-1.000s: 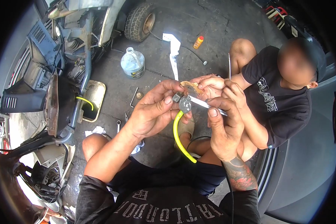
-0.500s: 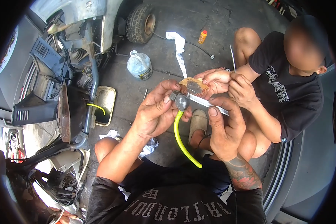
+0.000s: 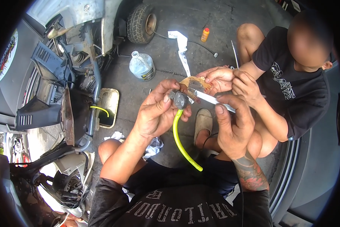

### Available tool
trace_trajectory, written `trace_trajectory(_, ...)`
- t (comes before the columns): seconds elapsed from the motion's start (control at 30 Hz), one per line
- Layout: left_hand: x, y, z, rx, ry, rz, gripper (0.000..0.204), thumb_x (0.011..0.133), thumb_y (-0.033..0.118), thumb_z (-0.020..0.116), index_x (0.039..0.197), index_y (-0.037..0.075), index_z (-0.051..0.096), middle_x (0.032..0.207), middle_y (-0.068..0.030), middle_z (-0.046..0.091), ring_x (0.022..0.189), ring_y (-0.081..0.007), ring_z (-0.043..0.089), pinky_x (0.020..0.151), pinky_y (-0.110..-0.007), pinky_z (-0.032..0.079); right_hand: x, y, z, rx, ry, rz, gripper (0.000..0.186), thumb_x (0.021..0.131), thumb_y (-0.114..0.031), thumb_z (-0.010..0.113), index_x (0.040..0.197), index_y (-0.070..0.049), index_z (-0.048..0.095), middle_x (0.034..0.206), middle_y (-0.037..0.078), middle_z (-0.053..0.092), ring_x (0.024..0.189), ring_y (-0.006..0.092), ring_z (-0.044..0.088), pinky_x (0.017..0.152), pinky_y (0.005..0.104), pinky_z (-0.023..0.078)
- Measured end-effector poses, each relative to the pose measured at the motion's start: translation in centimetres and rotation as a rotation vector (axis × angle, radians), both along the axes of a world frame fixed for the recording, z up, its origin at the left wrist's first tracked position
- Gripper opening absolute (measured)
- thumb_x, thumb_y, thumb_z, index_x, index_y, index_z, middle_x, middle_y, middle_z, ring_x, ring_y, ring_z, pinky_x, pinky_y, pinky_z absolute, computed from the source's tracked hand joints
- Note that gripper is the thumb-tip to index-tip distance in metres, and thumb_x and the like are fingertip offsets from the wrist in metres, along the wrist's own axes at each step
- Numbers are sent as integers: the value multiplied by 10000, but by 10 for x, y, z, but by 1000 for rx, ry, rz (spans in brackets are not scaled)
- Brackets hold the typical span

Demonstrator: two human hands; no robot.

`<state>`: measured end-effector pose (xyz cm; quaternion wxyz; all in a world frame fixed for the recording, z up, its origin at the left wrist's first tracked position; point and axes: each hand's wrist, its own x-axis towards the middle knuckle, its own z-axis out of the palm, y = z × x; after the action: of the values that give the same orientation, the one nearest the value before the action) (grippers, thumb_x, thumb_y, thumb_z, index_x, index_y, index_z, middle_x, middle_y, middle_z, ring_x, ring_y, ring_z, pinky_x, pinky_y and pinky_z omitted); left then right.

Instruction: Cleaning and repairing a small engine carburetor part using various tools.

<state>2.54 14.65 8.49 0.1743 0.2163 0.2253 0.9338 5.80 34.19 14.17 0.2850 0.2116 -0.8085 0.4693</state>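
My left hand (image 3: 151,113) is closed on a small fitting (image 3: 180,100) coated in dark grey paste. From the fitting's underside a bright yellow-green hose (image 3: 178,136) curves down toward my lap. Between the thumb and fingers of my right hand (image 3: 236,125) is a flat whitish strip (image 3: 209,99). Its far end lies over or against a brown piece of cardboard (image 3: 206,85) smeared with grey paste, just right of the fitting. A co-worker's hand (image 3: 219,78) holds that cardboard; their other hand (image 3: 246,87) pinches a thin stick (image 3: 235,55).
The co-worker squats at the right beside a dark vehicle panel (image 3: 313,151). A clear jug (image 3: 142,67), a small orange bottle (image 3: 205,35) and a strip of white paper (image 3: 182,47) lie or stand ahead. Motorbike parts (image 3: 45,98) and an oily tray (image 3: 112,102) are at the left.
My right hand has moved slightly right, drawing the strip's end away from the fitting toward the paste on the cardboard. My left hand still holds the fitting, nearly in place.
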Motion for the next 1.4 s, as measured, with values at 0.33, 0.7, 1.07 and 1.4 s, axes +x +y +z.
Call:
trace_trajectory(0.33,-13,-40,3,-86,19,249,417,912,223,583,1251,27,436,1181,-157,534,921,-303,629,769,-372,521,-26,41,6,321,-129,-172,115,888,-63,611,930,44,606,1070,137,631,954,174,590,844,270,446)
trace_trajectory(0.7,-22,-50,-27,-197,-83,182,354,957,195,508,1227,-16,417,1001,-176,609,921,-280,639,818,-378,501,-67,44,-13,337,-555,-154,148,882,-115,600,891,29,633,852,90,603,713,147,545,589,248,420)
trace_trajectory(1.07,-35,-18,-58,-178,-167,92,366,957,204,510,1242,3,403,1000,-148,610,930,-256,632,821,-358,492,-71,30,-19,190,-798,-121,171,899,-111,596,883,51,647,656,24,575,631,106,516,592,238,417)
trace_trajectory(1.4,-40,-12,-57,-129,-156,59,361,955,207,514,1241,14,411,1005,-138,602,928,-242,625,817,-356,495,-65,4,-26,55,-788,-62,158,919,-93,572,901,54,630,720,47,631,659,97,555,602,226,445)
